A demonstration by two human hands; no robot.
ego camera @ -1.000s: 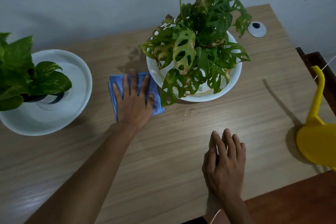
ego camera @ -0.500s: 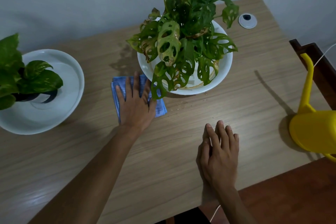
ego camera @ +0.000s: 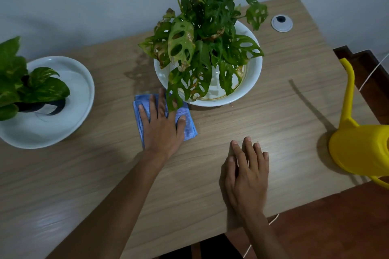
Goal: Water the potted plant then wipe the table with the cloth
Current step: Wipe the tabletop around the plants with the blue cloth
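Note:
A folded blue cloth point(ego camera: 189, 124) lies on the wooden table point(ego camera: 263, 124) just left of the white bowl point(ego camera: 253, 82) that holds the holey-leaved potted plant point(ego camera: 206, 42). My left hand point(ego camera: 162, 126) presses flat on the cloth with straight, spread fingers; a hanging leaf covers its fingertips. My right hand point(ego camera: 246, 166) rests flat on the table near the front edge, fingers straight, holding nothing. A yellow watering can point(ego camera: 362, 145) stands at the table's right edge, spout pointing up.
A second plant point(ego camera: 23, 86) sits in a white dish point(ego camera: 69, 120) at the left edge. A damp patch point(ego camera: 136, 69) darkens the wood behind the cloth. A round cable grommet point(ego camera: 281, 23) sits at the back right. The wall runs along the table's far side.
My left hand and the cloth have slid slightly toward the front along the white bowl's left side. My right hand stays flat on the table. The view has shifted.

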